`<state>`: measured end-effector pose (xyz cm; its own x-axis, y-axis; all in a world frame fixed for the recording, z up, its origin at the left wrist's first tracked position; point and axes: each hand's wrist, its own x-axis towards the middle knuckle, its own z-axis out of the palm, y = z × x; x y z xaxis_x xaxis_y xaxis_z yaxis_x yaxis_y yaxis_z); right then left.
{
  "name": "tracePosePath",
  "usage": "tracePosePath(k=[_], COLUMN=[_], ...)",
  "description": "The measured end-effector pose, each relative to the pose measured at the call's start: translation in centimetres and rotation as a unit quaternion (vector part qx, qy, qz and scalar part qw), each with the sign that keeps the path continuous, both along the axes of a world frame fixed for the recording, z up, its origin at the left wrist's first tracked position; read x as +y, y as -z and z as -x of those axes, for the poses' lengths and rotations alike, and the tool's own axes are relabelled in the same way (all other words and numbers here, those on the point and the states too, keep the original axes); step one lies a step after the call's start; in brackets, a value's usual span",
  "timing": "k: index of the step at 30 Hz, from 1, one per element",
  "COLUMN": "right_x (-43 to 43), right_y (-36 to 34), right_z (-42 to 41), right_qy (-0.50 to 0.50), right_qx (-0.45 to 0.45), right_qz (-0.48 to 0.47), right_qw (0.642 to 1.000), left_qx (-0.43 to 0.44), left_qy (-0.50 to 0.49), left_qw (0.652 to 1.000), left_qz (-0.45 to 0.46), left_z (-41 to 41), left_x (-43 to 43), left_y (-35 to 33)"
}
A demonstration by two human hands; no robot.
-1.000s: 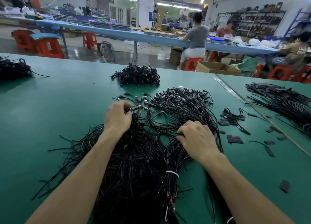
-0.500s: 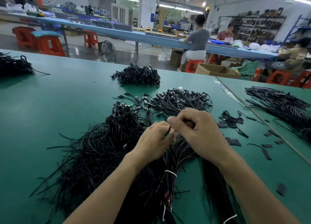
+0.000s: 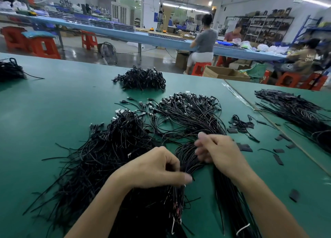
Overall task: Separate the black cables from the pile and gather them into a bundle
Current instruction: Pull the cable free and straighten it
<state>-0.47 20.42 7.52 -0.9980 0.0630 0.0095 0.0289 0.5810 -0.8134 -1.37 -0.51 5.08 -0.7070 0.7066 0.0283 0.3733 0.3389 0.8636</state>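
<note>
A big loose pile of thin black cables (image 3: 107, 153) with small plugs spreads over the green table (image 3: 44, 112) in front of me. A fan of cables (image 3: 189, 112) lies beyond my hands, its strands running down between them. My left hand (image 3: 155, 168) is closed around a gathered bunch of black cables (image 3: 186, 159) at the middle. My right hand (image 3: 220, 151), blurred by motion, has its fingers curled on the same bunch just to the right. Another tied bundle (image 3: 231, 202) runs under my right forearm.
A separate heap of black cables (image 3: 141, 79) sits further back, another heap (image 3: 10, 71) at the far left, and a long pile (image 3: 295, 110) on the right table. Small black tabs (image 3: 245, 147) lie scattered to the right. People sit at a blue bench (image 3: 161, 39) behind.
My left hand left the pile's top and came to the middle. Both hands met on one bunch of cables, then dropped closer to me, the right hand still moving.
</note>
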Motion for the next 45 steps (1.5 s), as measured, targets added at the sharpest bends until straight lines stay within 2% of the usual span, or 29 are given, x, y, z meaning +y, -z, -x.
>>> tracePosePath(k=[3,4,6,8,9,11,13,15,17,19,21,23,25,28,31,33,36,37,39,41,43,45], right_x=[-1.3,-1.6,-2.7,-3.7,-4.3,-5.2,-5.5,-4.9,-3.6,-1.7,0.2,1.3,1.8,2.1,2.2,2.6,3.5,3.7,4.2,4.6,4.6,4.3], right_y=[-0.8,-1.4,-2.4,-3.2,-3.5,-3.8,-3.9,-3.5,-2.8,-2.0,-1.0,0.0,0.7,0.4,-1.0,-1.4,-0.9,-0.5,0.7,1.8,2.2,1.7], right_z=[-0.3,-0.7,-1.6,-2.6,-3.1,-3.7,-4.0,-3.6,-2.6,-1.4,-0.5,0.1,0.2,0.1,-0.1,0.1,0.4,0.3,0.2,0.4,0.8,1.4], right_qy=[-0.048,-0.088,-0.171,-0.245,-0.272,-0.31,-0.314,-0.246,-0.109,0.037,0.128,0.134,0.107,0.126,0.14,0.102,-0.061,-0.118,-0.183,-0.176,-0.109,-0.018], right_qx=[0.141,0.146,0.112,0.081,0.087,0.109,0.125,0.168,0.212,0.24,0.238,0.215,0.191,0.231,0.308,0.262,0.031,-0.045,-0.13,-0.161,-0.168,-0.11], right_qz=[0.001,0.022,0.075,0.087,0.067,0.053,0.083,0.084,0.062,0.039,-0.007,-0.076,-0.119,-0.126,-0.077,-0.069,-0.103,-0.076,-0.021,-0.058,-0.114,-0.07], right_qw=[0.989,0.985,0.976,0.962,0.956,0.943,0.938,0.951,0.969,0.969,0.963,0.964,0.968,0.957,0.938,0.957,0.992,0.989,0.974,0.969,0.973,0.991], left_qx=[-0.045,-0.043,-0.004,0.051,0.065,0.09,0.138,0.128,0.11,0.141,0.189,0.181,0.176,0.219,0.265,0.29,0.278,0.257,0.215,0.196,0.194,0.195], left_qy=[0.058,0.029,-0.112,-0.27,-0.312,-0.321,-0.311,-0.367,-0.434,-0.472,-0.448,-0.388,-0.356,-0.35,-0.374,-0.418,-0.494,-0.511,-0.535,-0.548,-0.546,-0.546], left_qw=[0.997,0.999,0.992,0.957,0.94,0.933,0.934,0.908,0.873,0.847,0.857,0.887,0.893,0.872,0.833,0.812,0.788,0.779,0.758,0.744,0.743,0.744], left_qz=[0.023,0.004,-0.05,-0.094,-0.122,-0.133,-0.114,-0.154,-0.195,-0.2,-0.171,-0.171,-0.209,-0.261,-0.31,-0.287,-0.242,-0.257,-0.305,-0.328,-0.334,-0.331], left_z=[0.0,-0.1,0.0,0.4,0.6,0.9,1.3,1.7,2.2,2.3,1.9,1.0,0.3,-0.5,-0.8,-0.5,0.5,0.9,1.9,2.5,2.8,2.8], left_x=[-0.6,-0.6,-0.4,-0.3,-0.3,-0.6,-0.7,-0.9,-1.6,-2.4,-2.6,-1.9,-1.4,-1.2,-1.8,-2.3,-3.0,-3.3,-3.9,-4.4,-4.6,-4.5], left_y=[-0.4,-0.5,-0.4,-0.1,0.1,0.5,1.0,1.1,1.0,0.7,0.2,-0.5,-1.1,-2.2,-3.1,-2.9,-1.7,-1.2,-0.5,-0.1,0.1,0.3])
